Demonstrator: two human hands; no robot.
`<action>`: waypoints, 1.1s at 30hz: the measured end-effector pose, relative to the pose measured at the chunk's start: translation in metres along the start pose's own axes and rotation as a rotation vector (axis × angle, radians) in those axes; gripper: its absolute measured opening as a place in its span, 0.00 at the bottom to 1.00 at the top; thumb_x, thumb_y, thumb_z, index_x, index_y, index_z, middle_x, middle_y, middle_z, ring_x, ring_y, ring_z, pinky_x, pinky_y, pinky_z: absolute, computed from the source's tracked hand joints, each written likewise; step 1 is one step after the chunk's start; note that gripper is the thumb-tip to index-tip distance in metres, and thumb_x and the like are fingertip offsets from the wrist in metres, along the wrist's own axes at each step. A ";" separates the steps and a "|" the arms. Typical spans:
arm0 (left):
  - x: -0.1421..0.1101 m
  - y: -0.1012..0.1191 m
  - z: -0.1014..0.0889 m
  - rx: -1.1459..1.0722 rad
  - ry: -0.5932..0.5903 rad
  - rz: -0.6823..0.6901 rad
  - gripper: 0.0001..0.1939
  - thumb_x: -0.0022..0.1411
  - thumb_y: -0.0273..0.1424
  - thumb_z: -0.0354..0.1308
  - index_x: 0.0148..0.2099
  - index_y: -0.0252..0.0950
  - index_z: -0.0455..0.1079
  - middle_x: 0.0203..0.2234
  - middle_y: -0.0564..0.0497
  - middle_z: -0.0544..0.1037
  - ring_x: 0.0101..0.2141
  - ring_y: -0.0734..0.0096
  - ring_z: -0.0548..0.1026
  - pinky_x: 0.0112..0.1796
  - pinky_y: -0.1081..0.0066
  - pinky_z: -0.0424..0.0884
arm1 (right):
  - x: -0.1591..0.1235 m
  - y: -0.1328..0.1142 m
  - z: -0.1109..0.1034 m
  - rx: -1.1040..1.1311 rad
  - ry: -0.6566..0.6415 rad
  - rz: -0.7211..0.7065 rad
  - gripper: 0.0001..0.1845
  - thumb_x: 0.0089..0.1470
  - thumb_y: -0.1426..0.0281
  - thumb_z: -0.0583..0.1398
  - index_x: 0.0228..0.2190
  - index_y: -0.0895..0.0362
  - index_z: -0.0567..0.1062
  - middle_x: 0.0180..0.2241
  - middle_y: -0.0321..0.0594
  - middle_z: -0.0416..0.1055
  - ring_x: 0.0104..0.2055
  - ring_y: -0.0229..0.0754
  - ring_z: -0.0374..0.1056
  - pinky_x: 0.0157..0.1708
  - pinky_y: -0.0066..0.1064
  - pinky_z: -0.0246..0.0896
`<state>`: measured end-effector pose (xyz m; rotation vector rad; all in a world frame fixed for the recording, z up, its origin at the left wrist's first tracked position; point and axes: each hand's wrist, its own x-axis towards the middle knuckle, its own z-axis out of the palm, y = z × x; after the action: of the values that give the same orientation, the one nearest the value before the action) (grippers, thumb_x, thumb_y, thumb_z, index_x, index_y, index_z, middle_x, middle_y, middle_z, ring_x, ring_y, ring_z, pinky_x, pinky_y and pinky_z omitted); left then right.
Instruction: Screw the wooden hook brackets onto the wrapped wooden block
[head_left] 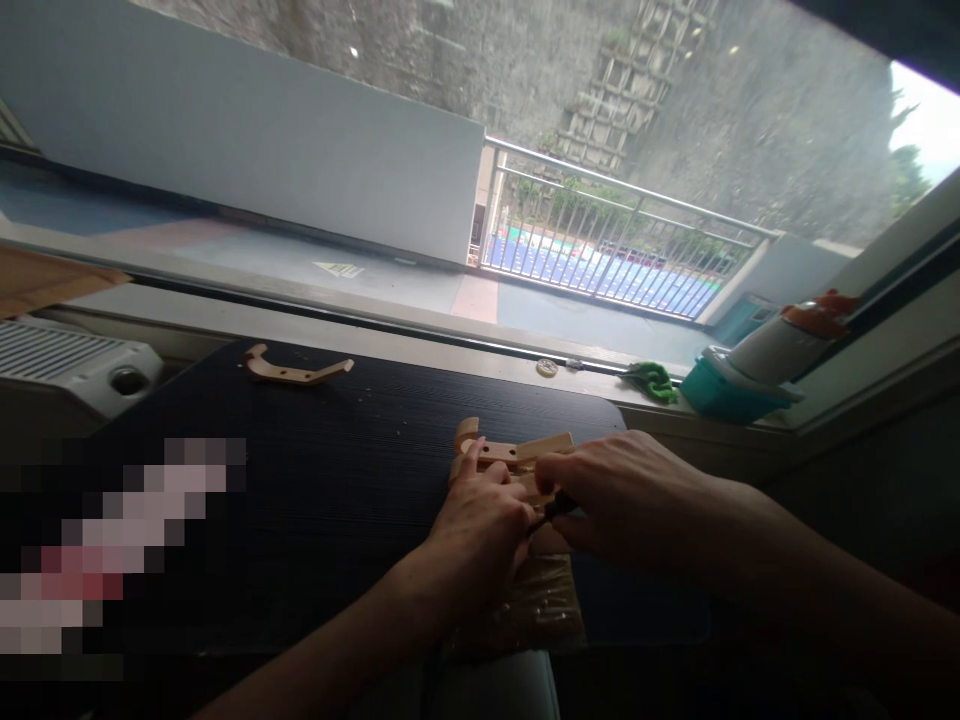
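A pale wooden hook with two dark holes lies under my hands near the table's right end. My left hand presses on it, with one finger stretched along the wood and the others bent. From the right, my right hand is closed round a slim dark-handled tool. The tool's tip is hidden near my left fingers, so its kind does not show. Below the hands is a block wrapped in shiny clear film. A second curved wooden hook lies apart at the table's far left.
The dark table stands against a window sill. On the sill are a small round disc, a green cloth, a teal box and a white bottle with an orange top. A white slatted unit stands left.
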<state>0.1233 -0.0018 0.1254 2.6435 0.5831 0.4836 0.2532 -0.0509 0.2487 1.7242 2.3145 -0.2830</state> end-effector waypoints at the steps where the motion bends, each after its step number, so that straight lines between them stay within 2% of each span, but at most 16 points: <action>1: -0.001 0.000 0.000 0.010 0.019 0.007 0.06 0.57 0.29 0.58 0.29 0.41 0.76 0.31 0.54 0.78 0.40 0.62 0.71 0.59 0.42 0.37 | -0.001 -0.001 -0.001 0.024 -0.003 -0.037 0.05 0.50 0.75 0.59 0.27 0.56 0.75 0.28 0.37 0.75 0.31 0.39 0.70 0.25 0.27 0.46; 4: -0.001 0.000 -0.001 0.022 0.025 0.018 0.07 0.58 0.29 0.58 0.28 0.39 0.75 0.30 0.53 0.78 0.38 0.62 0.71 0.59 0.42 0.37 | -0.001 -0.002 -0.003 0.060 -0.037 -0.065 0.07 0.50 0.78 0.58 0.26 0.57 0.74 0.30 0.37 0.76 0.33 0.39 0.69 0.28 0.27 0.49; 8: 0.000 0.002 -0.006 0.002 -0.046 0.002 0.07 0.57 0.28 0.58 0.27 0.39 0.74 0.30 0.53 0.79 0.39 0.61 0.71 0.58 0.41 0.38 | -0.002 0.000 0.004 0.077 0.007 -0.031 0.07 0.50 0.77 0.57 0.25 0.59 0.74 0.26 0.37 0.73 0.28 0.36 0.65 0.27 0.27 0.47; 12: 0.000 0.005 -0.010 0.020 -0.024 0.001 0.06 0.56 0.27 0.58 0.29 0.40 0.75 0.30 0.53 0.79 0.40 0.62 0.71 0.58 0.41 0.38 | -0.003 0.008 0.014 0.110 0.049 0.101 0.13 0.55 0.67 0.55 0.23 0.58 0.74 0.22 0.36 0.70 0.23 0.34 0.60 0.23 0.28 0.43; 15: -0.002 0.004 -0.008 0.064 0.003 0.014 0.07 0.56 0.27 0.58 0.27 0.39 0.74 0.29 0.53 0.79 0.40 0.61 0.71 0.58 0.42 0.38 | -0.005 0.008 0.016 0.101 0.098 0.148 0.14 0.56 0.62 0.54 0.29 0.57 0.76 0.26 0.38 0.73 0.26 0.37 0.64 0.25 0.28 0.46; 18: -0.003 0.002 -0.005 0.094 0.022 0.035 0.07 0.57 0.27 0.57 0.29 0.39 0.75 0.29 0.52 0.78 0.41 0.61 0.72 0.59 0.44 0.38 | -0.009 0.002 0.011 0.056 0.121 0.107 0.11 0.53 0.65 0.56 0.36 0.55 0.76 0.30 0.39 0.76 0.32 0.41 0.68 0.27 0.29 0.47; 25: -0.002 -0.002 -0.003 0.100 0.052 0.074 0.08 0.59 0.29 0.55 0.30 0.37 0.75 0.35 0.48 0.78 0.45 0.58 0.70 0.57 0.48 0.46 | -0.005 -0.014 0.004 -0.056 0.059 0.020 0.10 0.53 0.71 0.55 0.30 0.58 0.77 0.29 0.42 0.76 0.32 0.41 0.69 0.26 0.29 0.47; 28: -0.001 -0.003 -0.003 0.096 0.050 0.068 0.07 0.57 0.28 0.55 0.32 0.37 0.75 0.35 0.49 0.78 0.46 0.58 0.70 0.57 0.49 0.46 | 0.000 -0.013 0.011 -0.025 0.073 0.088 0.09 0.52 0.69 0.56 0.31 0.56 0.77 0.28 0.40 0.75 0.31 0.40 0.69 0.25 0.28 0.47; 33: 0.000 -0.004 0.000 0.112 0.042 0.062 0.09 0.57 0.26 0.55 0.26 0.37 0.73 0.30 0.49 0.79 0.43 0.57 0.71 0.58 0.46 0.44 | 0.001 -0.004 0.020 -0.028 0.101 0.230 0.15 0.55 0.62 0.53 0.33 0.56 0.77 0.30 0.41 0.76 0.31 0.42 0.68 0.25 0.29 0.48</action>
<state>0.1221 0.0015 0.1243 2.7705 0.5578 0.5407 0.2506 -0.0572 0.2294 2.0101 2.1473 -0.1230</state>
